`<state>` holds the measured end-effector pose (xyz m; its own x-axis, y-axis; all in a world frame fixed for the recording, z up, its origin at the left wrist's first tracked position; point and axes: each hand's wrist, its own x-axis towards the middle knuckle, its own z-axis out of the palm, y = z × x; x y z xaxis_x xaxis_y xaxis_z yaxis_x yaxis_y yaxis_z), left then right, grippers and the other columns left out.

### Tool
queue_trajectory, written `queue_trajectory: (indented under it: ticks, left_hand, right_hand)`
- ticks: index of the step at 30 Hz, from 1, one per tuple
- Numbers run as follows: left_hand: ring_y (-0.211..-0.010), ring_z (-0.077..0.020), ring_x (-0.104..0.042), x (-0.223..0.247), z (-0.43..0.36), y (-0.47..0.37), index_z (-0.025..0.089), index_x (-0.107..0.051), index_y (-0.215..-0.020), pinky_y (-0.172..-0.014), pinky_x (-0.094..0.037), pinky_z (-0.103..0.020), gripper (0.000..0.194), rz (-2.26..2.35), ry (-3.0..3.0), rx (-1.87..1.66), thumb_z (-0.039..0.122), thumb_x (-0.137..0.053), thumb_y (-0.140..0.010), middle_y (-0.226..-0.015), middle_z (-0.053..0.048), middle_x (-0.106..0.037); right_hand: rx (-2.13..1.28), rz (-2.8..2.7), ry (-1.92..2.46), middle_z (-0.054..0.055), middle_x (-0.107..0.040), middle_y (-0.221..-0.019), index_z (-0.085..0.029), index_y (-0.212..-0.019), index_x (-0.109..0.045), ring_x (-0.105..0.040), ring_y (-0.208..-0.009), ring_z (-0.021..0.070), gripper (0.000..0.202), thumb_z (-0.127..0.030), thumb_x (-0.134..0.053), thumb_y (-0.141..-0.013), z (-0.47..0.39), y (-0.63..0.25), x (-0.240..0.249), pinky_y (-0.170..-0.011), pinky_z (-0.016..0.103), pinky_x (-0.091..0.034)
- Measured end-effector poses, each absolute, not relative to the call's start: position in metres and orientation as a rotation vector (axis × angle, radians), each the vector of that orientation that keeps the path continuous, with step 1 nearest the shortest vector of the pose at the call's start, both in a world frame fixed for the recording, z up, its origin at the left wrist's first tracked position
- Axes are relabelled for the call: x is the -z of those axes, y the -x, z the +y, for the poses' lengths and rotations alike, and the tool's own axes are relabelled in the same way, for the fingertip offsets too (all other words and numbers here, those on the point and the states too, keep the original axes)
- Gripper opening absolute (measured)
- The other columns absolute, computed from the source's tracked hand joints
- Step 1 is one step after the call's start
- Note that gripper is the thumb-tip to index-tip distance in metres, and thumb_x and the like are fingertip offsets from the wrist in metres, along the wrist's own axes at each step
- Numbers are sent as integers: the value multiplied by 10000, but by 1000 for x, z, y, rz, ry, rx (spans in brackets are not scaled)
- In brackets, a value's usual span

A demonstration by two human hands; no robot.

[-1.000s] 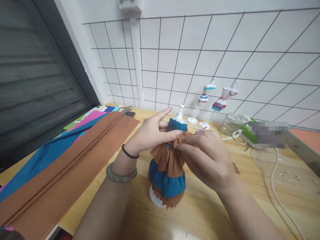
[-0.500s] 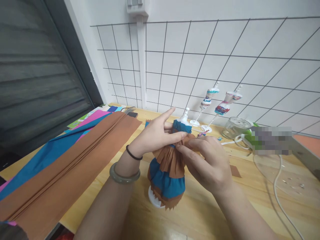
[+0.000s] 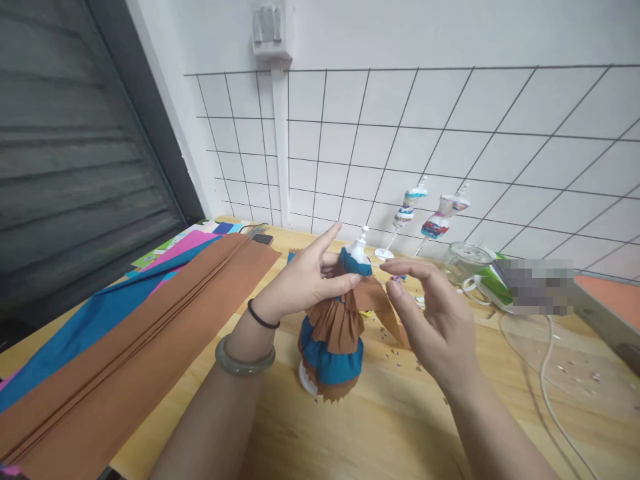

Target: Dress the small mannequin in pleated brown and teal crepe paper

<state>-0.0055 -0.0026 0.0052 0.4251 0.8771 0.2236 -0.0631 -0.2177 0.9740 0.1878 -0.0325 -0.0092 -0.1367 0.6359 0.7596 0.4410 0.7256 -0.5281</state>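
A small white dress form [image 3: 357, 251] stands on the wooden table, dressed in a blue bodice [image 3: 356, 263] and a skirt with blue [image 3: 333, 360] and brown pleated [image 3: 336, 327] layers. My left hand [image 3: 313, 273] is closed round its upper body, thumb across the waist and index finger pointing up. A loose brown strip [image 3: 383, 310] hangs from the waist on the right side. Just right of it is my right hand [image 3: 430, 307], its thumb and index finger apart, with nothing visible between them.
Long brown [image 3: 150, 340] and blue [image 3: 95, 320] cloths lie at the left. Two more dress forms [image 3: 409, 203] stand behind by the wall grid. A clear jar [image 3: 467, 260], a white cable [image 3: 547, 373], a phone [image 3: 263, 239] and small scraps are on the table.
My right hand has come away from the waist to the right and its fingers have opened. The brown strip now hangs loose. The view has tilted up a little.
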Motion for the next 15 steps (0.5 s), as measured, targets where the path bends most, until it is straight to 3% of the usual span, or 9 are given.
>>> queue_trajectory:
  ticks: [2, 6, 9, 12, 15]
  left_hand:
    - [-989, -188, -612, -4, -3, 6, 229, -24, -1477, -932, -420, -391, 955, 721, -1533, -1001, 235, -672, -775, -1069, -79, -684]
    - [-1130, -222, -569, 0, 0, 6, 245, -66, -1477, -991, -400, -405, 924, 653, -1498, -963, 208, -669, -779, -1270, -125, -590]
    - [-1214, -240, -514, 2, 3, 7, 245, -298, -1426, -1014, -401, -374, 759, 584, -1499, -968, 190, -679, -772, -1378, -128, -494]
    - [-1227, -249, -504, 4, 6, 7, 228, -495, -1300, -1041, -388, -375, 562, 557, -1543, -979, 188, -683, -771, -1387, -112, -486]
    - [-1229, -257, -502, 4, 6, 9, 221, -501, -1296, -1046, -389, -399, 533, 579, -1575, -964, 199, -668, -790, -1384, -119, -488]
  right_hand:
    - [-508, -1749, 1010, 62, -637, -999, -228, -970, -601, -587, -979, 228, 158, -344, -550, -876, -29, -191, 8, -842, 373, -461]
    - [-946, -1730, 1126, 12, -606, -756, -194, -814, -604, -573, -668, 143, 288, -479, -572, -840, -28, -194, 3, -584, 251, -467]
    - [-1124, -1697, 1089, -31, -518, -604, -187, -744, -569, -474, -521, 98, 293, -468, -603, -821, -30, -191, 1, -482, 222, -404]
    - [-1158, -1688, 969, -35, -512, -617, -192, -714, -542, -497, -569, 108, 264, -422, -636, -804, -31, -188, 3, -546, 243, -440]
    - [-1054, -1757, 887, -2, -562, -715, -193, -693, -535, -549, -710, 145, 231, -368, -630, -811, -30, -185, 6, -685, 302, -467]
